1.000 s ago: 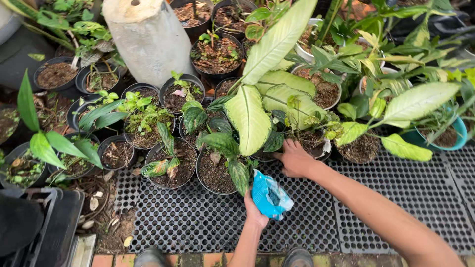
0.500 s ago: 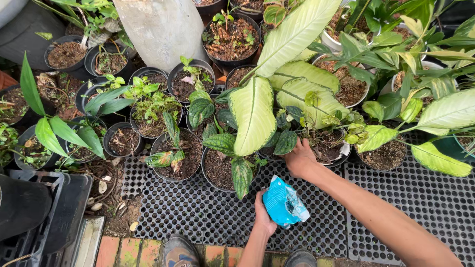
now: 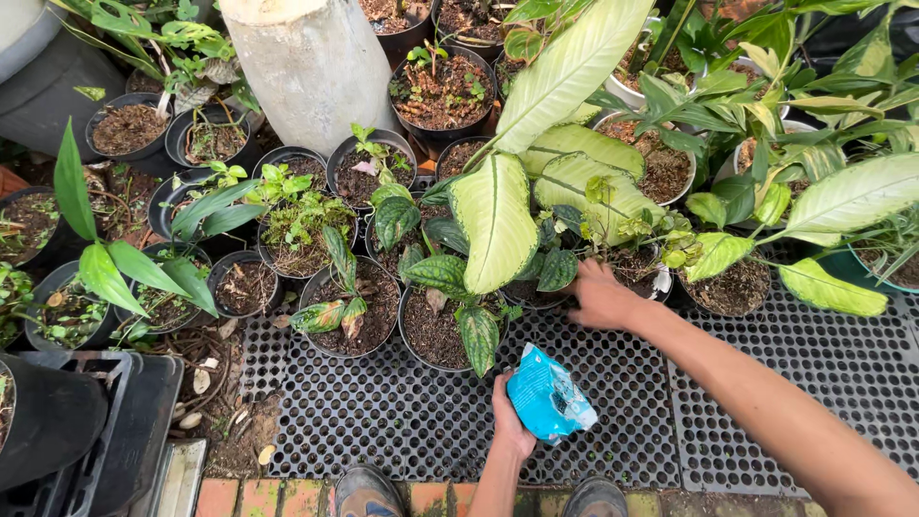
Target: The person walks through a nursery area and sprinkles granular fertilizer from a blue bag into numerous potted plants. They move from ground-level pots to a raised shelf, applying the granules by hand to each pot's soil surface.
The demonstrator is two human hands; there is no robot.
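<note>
Item: 1 blue plastic pouch (image 3: 549, 394), crumpled, being held over the black perforated mat (image 3: 412, 421). The left hand (image 3: 512, 415) is gripping it from its left side with fingers wrapped around it; the fingertips are hiding behind the pouch.

Item: right hand (image 3: 601, 296), reaching among low leaves at the rim of a black pot (image 3: 634, 271). Its fingertips are disappearing under foliage, so whether they are pinching anything cannot be told. The pot itself is mostly lying under leaves.

Item: 2 shoe toes (image 3: 364, 490), being cut off by the bottom edge.

Item: 1 pale trunk (image 3: 316, 67), running out of the top edge.

Item: black pots of soil, standing too crowded and leaf-covered for a sure count; 1 dark-leaved pot (image 3: 442, 330) is sitting just left of the right hand.
</note>
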